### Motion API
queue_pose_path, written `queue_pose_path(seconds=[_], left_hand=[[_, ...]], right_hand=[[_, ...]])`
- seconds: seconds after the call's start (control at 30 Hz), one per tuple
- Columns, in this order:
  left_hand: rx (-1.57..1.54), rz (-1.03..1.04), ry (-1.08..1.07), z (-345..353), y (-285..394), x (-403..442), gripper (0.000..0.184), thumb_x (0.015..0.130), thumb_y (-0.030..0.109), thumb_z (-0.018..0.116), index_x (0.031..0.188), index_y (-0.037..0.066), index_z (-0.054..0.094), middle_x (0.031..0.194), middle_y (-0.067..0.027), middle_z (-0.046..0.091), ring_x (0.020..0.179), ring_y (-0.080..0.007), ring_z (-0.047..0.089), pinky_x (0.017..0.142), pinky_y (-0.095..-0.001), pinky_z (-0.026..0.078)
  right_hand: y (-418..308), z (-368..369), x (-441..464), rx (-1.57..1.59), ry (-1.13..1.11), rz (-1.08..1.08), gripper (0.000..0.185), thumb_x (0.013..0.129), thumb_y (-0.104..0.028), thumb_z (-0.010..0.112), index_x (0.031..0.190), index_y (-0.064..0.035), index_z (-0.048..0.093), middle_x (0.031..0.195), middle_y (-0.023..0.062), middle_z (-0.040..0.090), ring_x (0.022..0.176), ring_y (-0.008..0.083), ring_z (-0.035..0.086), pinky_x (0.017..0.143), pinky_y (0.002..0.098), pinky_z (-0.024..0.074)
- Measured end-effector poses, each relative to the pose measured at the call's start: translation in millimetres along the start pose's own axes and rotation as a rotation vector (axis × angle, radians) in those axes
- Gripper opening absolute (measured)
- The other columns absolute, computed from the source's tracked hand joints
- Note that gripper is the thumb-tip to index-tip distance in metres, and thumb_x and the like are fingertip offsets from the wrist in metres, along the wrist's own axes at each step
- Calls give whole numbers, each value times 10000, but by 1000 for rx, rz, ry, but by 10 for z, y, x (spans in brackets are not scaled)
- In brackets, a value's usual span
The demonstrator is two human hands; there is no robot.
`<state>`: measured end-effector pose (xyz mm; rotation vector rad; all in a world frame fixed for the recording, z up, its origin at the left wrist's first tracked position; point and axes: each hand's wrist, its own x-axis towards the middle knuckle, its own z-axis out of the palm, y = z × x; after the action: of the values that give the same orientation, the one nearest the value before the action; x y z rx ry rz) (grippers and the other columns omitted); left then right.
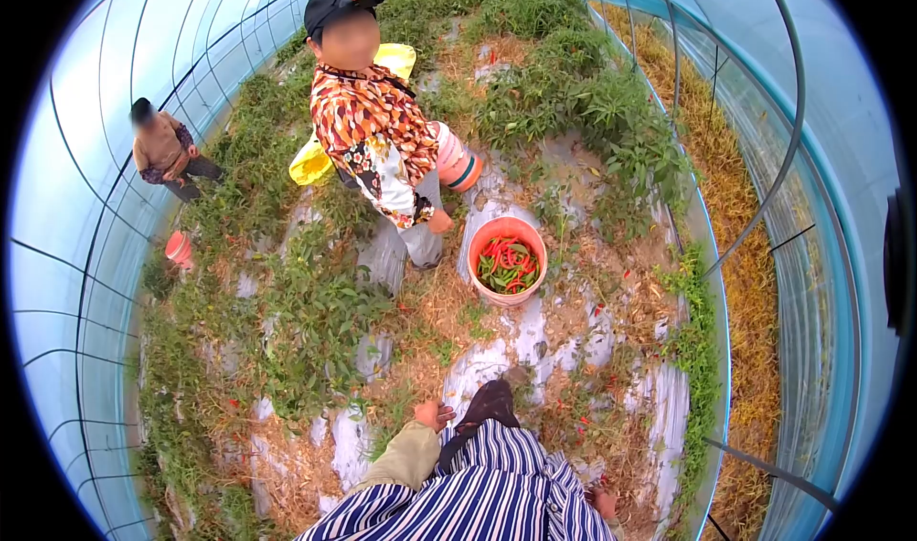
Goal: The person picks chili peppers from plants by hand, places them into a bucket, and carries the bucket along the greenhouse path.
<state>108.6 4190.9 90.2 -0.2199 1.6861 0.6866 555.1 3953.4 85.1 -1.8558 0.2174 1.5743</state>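
My left hand [435, 414] hangs low beside my dark shoe [491, 403], below a khaki sleeve. Its fingers look loosely bent and a little apart, with nothing seen in them. My right hand [604, 503] shows only in part at the edge of my striped garment [478, 488]; its fingers are hard to make out. Ahead of me stands a pink bucket [507, 297] holding red and green chili peppers [509, 265]. It is apart from both my hands.
A person in a patterned shirt [368, 111] stands behind the bucket, near another pink bucket [457, 159]. Another person [162, 145] is farther left, near a reddish bucket [179, 249]. Pepper plants [315, 302] and grey plastic sheeting [473, 369] cover the ground. Greenhouse film [86, 226] curves along both sides.
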Motion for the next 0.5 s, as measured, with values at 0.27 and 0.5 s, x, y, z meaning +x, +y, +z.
queue_pose_path(seconds=[0.27, 0.5], left_hand=[[22, 32, 8, 5, -32, -44, 198, 860, 131, 465, 975, -21, 522, 810, -158, 670, 681, -321, 676, 532, -408, 438], [-346, 40, -5, -140, 272, -113, 618, 855, 459, 455, 1304, 48, 353, 1226, -187, 508, 1021, -324, 578, 838, -455, 428]], right_hand=[[104, -135, 159, -282, -92, -239, 178, 794, -110, 549, 924, 11, 543, 695, 135, 613, 492, 202, 569, 396, 276, 376], [-255, -9, -200, 79, 107, 28, 370, 842, -317, 517, 1107, -58, 518, 1061, 123, 583, 803, 222, 608, 574, 321, 421]])
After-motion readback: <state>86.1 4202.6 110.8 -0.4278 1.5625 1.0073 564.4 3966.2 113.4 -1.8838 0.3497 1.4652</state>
